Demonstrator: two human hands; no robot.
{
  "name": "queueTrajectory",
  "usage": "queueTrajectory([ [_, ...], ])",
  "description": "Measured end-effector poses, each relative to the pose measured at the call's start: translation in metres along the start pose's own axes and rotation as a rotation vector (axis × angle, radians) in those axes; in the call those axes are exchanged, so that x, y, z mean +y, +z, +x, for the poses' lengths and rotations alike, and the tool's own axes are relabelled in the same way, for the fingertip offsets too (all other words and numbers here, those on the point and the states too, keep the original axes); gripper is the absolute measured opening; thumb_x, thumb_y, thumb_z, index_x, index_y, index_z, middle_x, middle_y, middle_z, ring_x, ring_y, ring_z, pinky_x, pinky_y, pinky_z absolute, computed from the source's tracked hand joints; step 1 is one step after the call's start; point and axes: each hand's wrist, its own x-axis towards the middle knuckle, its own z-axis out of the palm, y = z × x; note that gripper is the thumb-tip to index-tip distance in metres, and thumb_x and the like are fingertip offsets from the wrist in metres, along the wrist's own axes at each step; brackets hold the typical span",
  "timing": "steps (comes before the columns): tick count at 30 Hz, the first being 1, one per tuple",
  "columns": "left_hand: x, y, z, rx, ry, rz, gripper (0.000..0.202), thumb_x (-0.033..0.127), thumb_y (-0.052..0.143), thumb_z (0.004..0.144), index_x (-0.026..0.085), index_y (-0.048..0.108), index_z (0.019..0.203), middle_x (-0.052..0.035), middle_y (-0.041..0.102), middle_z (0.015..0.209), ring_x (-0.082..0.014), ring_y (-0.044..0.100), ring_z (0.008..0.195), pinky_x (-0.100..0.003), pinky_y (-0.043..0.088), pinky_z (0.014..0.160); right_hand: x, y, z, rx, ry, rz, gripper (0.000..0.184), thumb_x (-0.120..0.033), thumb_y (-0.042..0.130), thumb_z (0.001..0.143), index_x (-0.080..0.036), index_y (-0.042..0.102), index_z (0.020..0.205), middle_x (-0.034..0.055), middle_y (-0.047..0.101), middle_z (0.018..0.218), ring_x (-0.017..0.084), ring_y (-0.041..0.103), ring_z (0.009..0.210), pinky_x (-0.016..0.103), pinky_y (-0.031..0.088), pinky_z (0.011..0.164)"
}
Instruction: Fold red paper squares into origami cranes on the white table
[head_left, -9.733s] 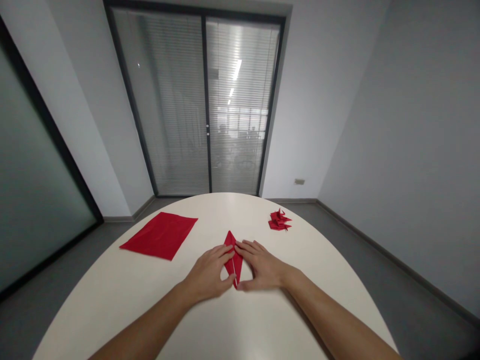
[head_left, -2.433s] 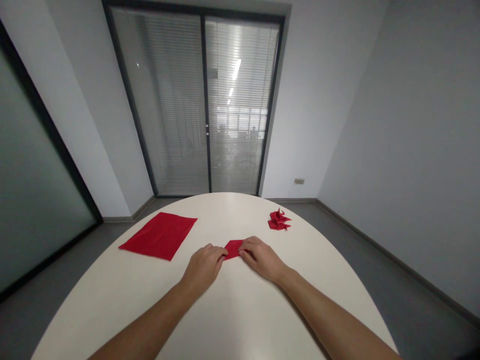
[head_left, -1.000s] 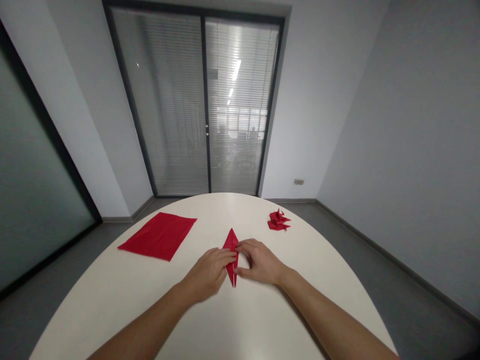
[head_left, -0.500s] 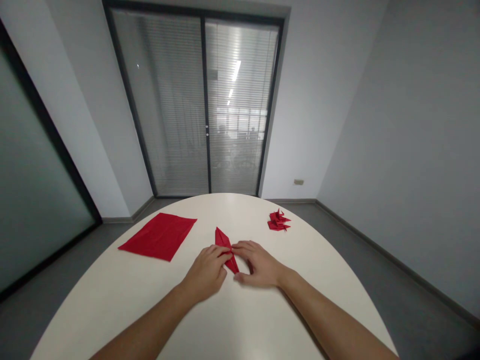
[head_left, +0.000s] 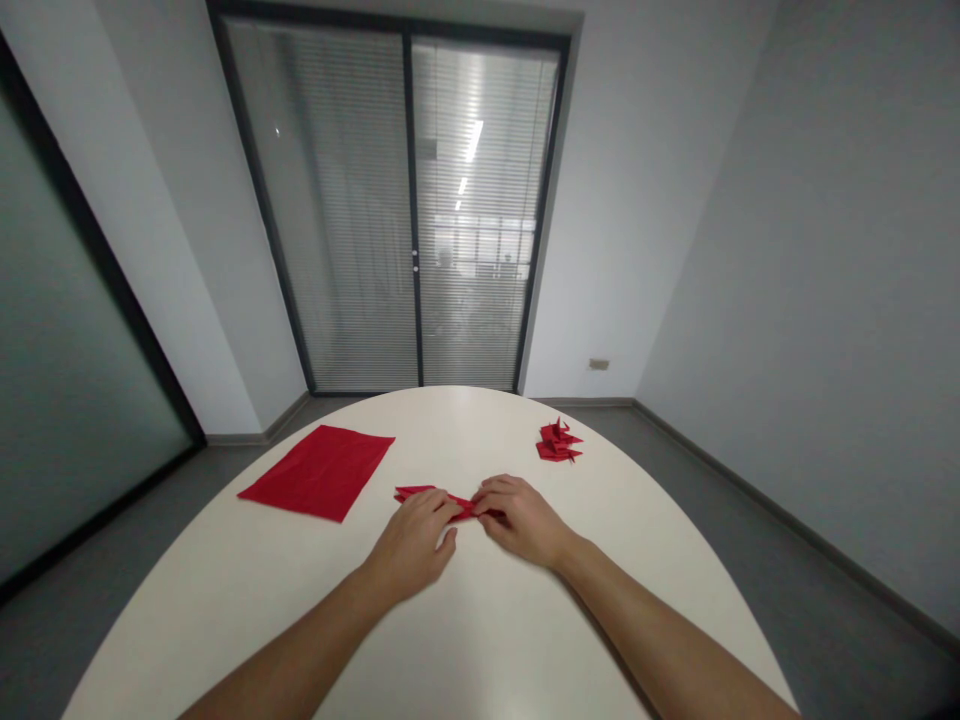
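Left hand [head_left: 415,545], lower centre of frame: palm down, fingers loosely curled, tips pressing on the middle of the folded red paper [head_left: 429,494], thumb splayed to the side, not gripping. Right hand [head_left: 523,518], just right of it: knuckles up, fingertips closed in a pinch over the paper's right end. Both forearms in from the bottom edge, wrists low, close to the bench [head_left: 480,650].

Folded red paper: flat on the bench at frame centre, long and narrow, stretched left to right. Pointed left tip sticking out past the left fingers, right part hidden under the hands.

Judged very light and thin, stiff only along the creases. Likely to slide on the smooth white bench top, and to tear or crumple if pulled hard. Best taken with a fingertip pinch at a layered edge or a point, other hand pinning the middle flat.

Further out: flat stack of red sheets [head_left: 319,470] left of centre, well apart from the hands. Small heap of folded red pieces [head_left: 556,443] right of centre, toward the bench's far edge, also apart. Beyond: glass sliding door with blinds [head_left: 409,210] in the upper middle, grey floor, plain walls.
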Motion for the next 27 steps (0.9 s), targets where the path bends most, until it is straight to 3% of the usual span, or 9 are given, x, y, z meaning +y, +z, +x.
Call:
queueTrajectory([
  [5,-0.0029,0.0008,0.0001,0.02,-0.056,-0.046,0.03,0.015,0.049,0.091,0.025,0.067,0.114,-0.004,0.071,0.108,-0.0221,0.064,0.102,-0.036,0.05,0.09,0.0,-0.0004,-0.0012,0.01,0.073,-0.029,0.014,-0.016,0.06,0.089,-0.023,0.073,0.091,0.0039,0.074,0.102,0.021,0.064,0.099,0.037,0.046,0.092],
  [11,-0.0012,-0.0036,0.0024,0.026,-0.113,-0.027,0.024,0.02,0.046,0.097,0.024,0.069,0.098,-0.0021,0.073,0.1,-0.0199,0.066,0.094,-0.031,0.05,0.082,-0.0037,-0.0036,0.0002,0.003,0.129,-0.048,0.013,-0.027,0.063,0.092,-0.021,0.072,0.085,0.0052,0.073,0.097,0.021,0.063,0.095,0.036,0.047,0.089],
  [19,-0.0024,-0.0027,0.0041,-0.014,-0.153,0.004,0.029,0.021,0.042,0.099,0.023,0.07,0.102,-0.003,0.074,0.102,-0.0206,0.068,0.096,-0.032,0.05,0.083,-0.0022,-0.0005,-0.0007,0.011,0.189,-0.041,0.008,-0.021,0.064,0.09,-0.02,0.069,0.085,0.0048,0.07,0.091,0.021,0.061,0.092,0.033,0.046,0.085],
  [27,-0.0042,-0.0009,0.0024,0.009,-0.191,-0.048,0.036,0.011,0.048,0.092,0.027,0.069,0.116,-0.0009,0.074,0.113,-0.0204,0.069,0.101,-0.033,0.052,0.089,-0.0037,-0.0008,-0.0009,0.005,0.223,-0.045,0.011,-0.018,0.058,0.092,-0.019,0.069,0.089,0.0049,0.068,0.088,0.021,0.06,0.089,0.032,0.046,0.08],
])
